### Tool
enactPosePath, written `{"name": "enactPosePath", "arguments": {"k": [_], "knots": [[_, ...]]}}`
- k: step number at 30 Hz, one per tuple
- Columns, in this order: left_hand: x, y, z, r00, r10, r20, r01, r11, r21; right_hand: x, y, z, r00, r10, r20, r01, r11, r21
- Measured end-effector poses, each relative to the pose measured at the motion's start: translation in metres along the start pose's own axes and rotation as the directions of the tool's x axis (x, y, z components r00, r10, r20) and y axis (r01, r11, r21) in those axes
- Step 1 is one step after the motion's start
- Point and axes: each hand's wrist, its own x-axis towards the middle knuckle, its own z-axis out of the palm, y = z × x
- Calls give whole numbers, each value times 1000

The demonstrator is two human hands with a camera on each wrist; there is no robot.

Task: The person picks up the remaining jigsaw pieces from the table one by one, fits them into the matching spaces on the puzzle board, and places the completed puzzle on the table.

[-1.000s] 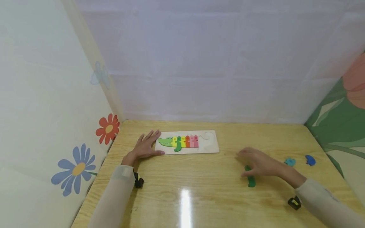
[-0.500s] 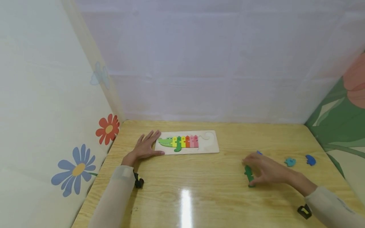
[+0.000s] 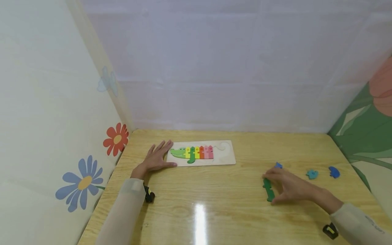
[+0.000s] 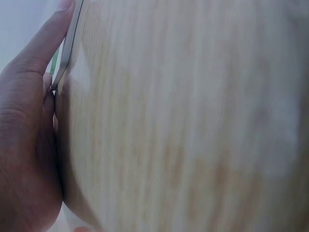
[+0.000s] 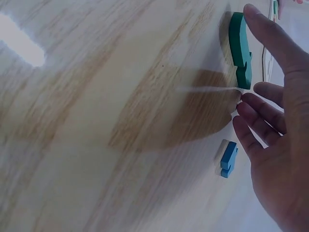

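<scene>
The left hand (image 3: 156, 158) rests at the left end of a pale wooden puzzle board (image 3: 228, 158), fingers spread along its edge. Crocodile pieces (image 3: 192, 154) in green, yellow, red and pink fill the board's left and middle; a tail outline shows at its right. In the left wrist view, the thumb lies along the board's edge (image 4: 71, 46). The right hand (image 3: 291, 187) spans a green puzzle piece (image 3: 268, 189) lying on the table, thumb at the near end, fingertips at the far end. The right wrist view shows the same green puzzle piece (image 5: 239, 41) between thumb and index finger.
Beyond the right hand a blue piece (image 3: 278, 165) is partly hidden. Farther right lie a teal piece (image 3: 312, 174) and a dark blue piece (image 3: 334, 172). White cloth walls border the wooden table (image 3: 171, 211) at the back and left.
The right hand has moved right and slightly nearer, bringing thumb and fingertips to the green piece's two ends. A blue piece has come into view behind it. The left hand stays put.
</scene>
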Motion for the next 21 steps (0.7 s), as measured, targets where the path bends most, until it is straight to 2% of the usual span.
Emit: {"name": "enactPosePath", "arguments": {"k": [7, 21], "knots": [[-1, 2, 0, 1000, -2, 3, 2, 1000, -5, -1, 1, 2, 999, -35, -11, 35, 999, 7], [0, -1, 3, 1000, -11, -2, 11, 1000, 3, 0, 3, 7, 998, -35, -47, 35, 999, -3]]}}
